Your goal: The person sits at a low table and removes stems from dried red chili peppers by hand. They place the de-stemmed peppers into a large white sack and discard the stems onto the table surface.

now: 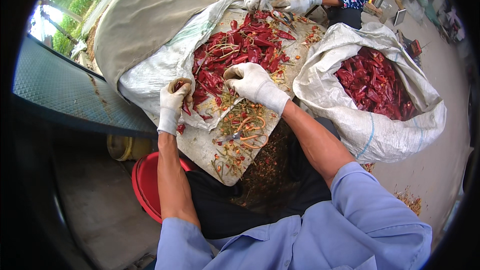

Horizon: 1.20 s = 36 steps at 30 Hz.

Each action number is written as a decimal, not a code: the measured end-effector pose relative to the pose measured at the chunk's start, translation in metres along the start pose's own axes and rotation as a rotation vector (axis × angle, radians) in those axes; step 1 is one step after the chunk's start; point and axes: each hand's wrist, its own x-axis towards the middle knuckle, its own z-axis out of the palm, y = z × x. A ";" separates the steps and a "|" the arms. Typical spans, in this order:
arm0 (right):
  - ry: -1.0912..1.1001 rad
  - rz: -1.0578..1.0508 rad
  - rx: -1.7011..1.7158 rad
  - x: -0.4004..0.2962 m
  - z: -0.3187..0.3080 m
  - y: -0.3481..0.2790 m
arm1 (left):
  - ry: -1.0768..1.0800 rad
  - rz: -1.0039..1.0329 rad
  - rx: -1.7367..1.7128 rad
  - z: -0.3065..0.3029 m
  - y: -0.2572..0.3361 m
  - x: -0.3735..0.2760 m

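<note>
My left hand (175,97), in a white knit glove with stained fingertips, is closed on dried red chili peppers (186,108) at the left side of the heap. Over the near edge of the dried chili heap (240,47) is my right hand (250,82), gloved too, its thumb and fingers bent; whether it pinches something is hidden. The heap spills from a white woven sack (150,78) onto a board (193,144). Scissors with orange handles (253,135) lie among cut stems and seeds near the board's close corner.
An open woven sack (390,138) of dried chilies (375,82) stands at the right. Across the board, a co-worker's gloved hands (277,0) work at the heap beside another pair of scissors (287,18). A red basin (144,187) sits below my left forearm.
</note>
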 end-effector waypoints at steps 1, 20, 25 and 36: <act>-0.011 0.003 -0.033 0.000 -0.001 -0.001 | 0.007 -0.015 0.046 0.003 -0.010 0.009; 0.034 0.011 -0.146 0.000 -0.016 0.000 | 0.059 0.562 0.790 0.069 -0.042 0.035; 0.144 0.001 -0.015 0.001 -0.015 -0.001 | 0.036 0.771 0.568 0.085 0.001 0.001; 0.212 0.058 0.579 0.012 0.000 0.005 | 0.097 0.893 0.509 0.101 0.030 -0.040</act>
